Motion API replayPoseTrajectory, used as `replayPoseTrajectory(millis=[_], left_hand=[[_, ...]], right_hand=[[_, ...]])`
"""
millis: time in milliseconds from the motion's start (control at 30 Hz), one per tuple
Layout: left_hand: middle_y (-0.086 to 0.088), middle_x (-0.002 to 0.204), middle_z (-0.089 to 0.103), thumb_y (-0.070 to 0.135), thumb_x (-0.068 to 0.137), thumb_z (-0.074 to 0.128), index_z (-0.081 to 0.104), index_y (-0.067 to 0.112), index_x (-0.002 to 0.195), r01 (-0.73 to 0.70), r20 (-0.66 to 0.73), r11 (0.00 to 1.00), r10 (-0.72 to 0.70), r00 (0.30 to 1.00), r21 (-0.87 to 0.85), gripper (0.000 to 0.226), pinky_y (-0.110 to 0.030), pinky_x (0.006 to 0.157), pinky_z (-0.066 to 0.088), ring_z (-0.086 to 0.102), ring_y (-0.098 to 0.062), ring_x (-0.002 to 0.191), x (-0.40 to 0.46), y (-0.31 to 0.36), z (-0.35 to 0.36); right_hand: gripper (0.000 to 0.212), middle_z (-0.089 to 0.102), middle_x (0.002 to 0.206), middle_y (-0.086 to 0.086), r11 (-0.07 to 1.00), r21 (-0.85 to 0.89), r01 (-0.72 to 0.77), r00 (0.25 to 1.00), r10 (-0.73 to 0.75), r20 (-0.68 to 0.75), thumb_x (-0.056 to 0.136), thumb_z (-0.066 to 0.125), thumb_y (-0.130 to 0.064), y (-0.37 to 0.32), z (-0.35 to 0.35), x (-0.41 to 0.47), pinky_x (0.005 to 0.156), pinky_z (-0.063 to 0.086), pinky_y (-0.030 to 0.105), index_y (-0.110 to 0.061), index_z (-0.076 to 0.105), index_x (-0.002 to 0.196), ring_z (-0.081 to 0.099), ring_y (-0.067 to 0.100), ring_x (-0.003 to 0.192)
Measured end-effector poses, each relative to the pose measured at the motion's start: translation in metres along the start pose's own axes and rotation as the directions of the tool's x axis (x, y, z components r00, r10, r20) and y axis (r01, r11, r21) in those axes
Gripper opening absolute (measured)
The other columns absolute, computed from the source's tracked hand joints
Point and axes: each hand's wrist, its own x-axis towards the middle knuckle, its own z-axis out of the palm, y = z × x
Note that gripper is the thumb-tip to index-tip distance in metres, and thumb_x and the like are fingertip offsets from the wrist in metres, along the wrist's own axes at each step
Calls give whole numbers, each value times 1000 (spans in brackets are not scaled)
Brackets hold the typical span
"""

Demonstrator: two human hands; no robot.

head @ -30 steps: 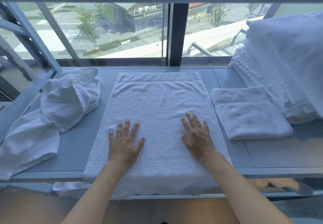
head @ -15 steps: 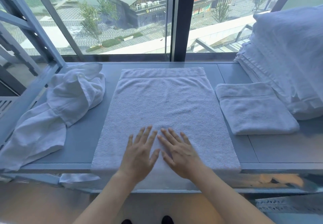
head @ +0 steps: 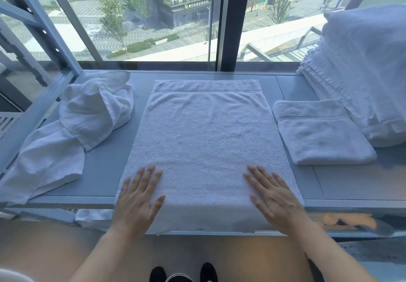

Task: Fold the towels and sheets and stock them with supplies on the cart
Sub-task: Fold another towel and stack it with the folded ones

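Towel [head: 208, 141] lies flat on the grey shelf [head: 105, 171], long axis running away from the person toward the window, near end draped over the front edge. Left hand [head: 137, 202] and right hand [head: 275, 200] press flat on its near corners, fingers straight, gripping nothing. Both hands equally near. Next fold likely lifts near end toward far hem. Folded towel [head: 320, 132] sits just right.
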Motion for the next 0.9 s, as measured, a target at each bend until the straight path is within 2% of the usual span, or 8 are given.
replayPoseTrajectory(millis=[133,267,400,600,700,767,833,900], left_hand=[[7,172,13,62,103,24,23,28,163,-49,4,999,49,999,-18,69,-55,125,19,10,-21,159,-2,-5,-2],[10,172,12,68,101,31,21,37,163,-193,12,981,193,981,22,70,-58,124,20,10,-22,159,-9,-18,0],[7,170,22,66,101,35,31,33,161,-227,-11,970,229,973,91,69,-59,121,26,18,-27,157,-9,-21,2],[1,158,46,41,101,45,57,25,147,-260,-198,961,274,941,94,50,-60,111,39,44,-32,145,-20,-9,1],[-1,143,63,32,99,47,71,22,130,-271,-267,959,282,921,78,40,-54,102,47,61,-32,130,-27,-8,-13],[1,124,72,29,98,50,75,21,114,-290,-321,954,297,899,70,31,-44,88,52,69,-31,109,-38,-11,-26],[4,105,72,28,99,52,74,19,105,-294,-352,953,298,887,67,25,-37,67,54,69,-28,88,-55,-17,-40],[3,96,68,22,98,53,75,17,103,-294,-369,954,293,882,56,23,-35,55,53,67,-26,78,-75,-27,-56]], right_hand=[[71,-1,173,-12,999,13,32,999,-33,24,105,31,-64,13,-6,-17,125,9,45,-35,6,165,2,14,159],[85,-1,173,-9,994,-56,97,995,-95,41,99,44,-70,14,-6,-17,125,11,48,-32,6,165,1,19,160],[77,4,173,-4,974,-183,136,991,-135,18,102,36,-65,14,-2,-17,123,20,52,-28,12,165,6,26,160],[61,28,168,4,970,-195,148,983,-165,-75,105,41,-46,1,-7,-26,120,33,52,-18,38,159,30,33,153],[48,51,154,10,983,-124,133,967,-156,-201,96,63,-13,-14,-13,-37,107,50,49,-7,59,144,53,35,138],[43,68,133,12,992,-72,100,953,-116,-281,84,71,9,-26,-19,-48,90,60,44,-3,70,126,68,35,118],[41,73,107,7,995,-82,57,944,-80,-321,77,69,18,-42,-29,-61,71,60,37,-6,73,110,72,32,93],[45,68,89,4,996,-87,4,942,-33,-334,69,67,23,-60,-40,-74,58,54,34,-7,72,102,68,31,76]])
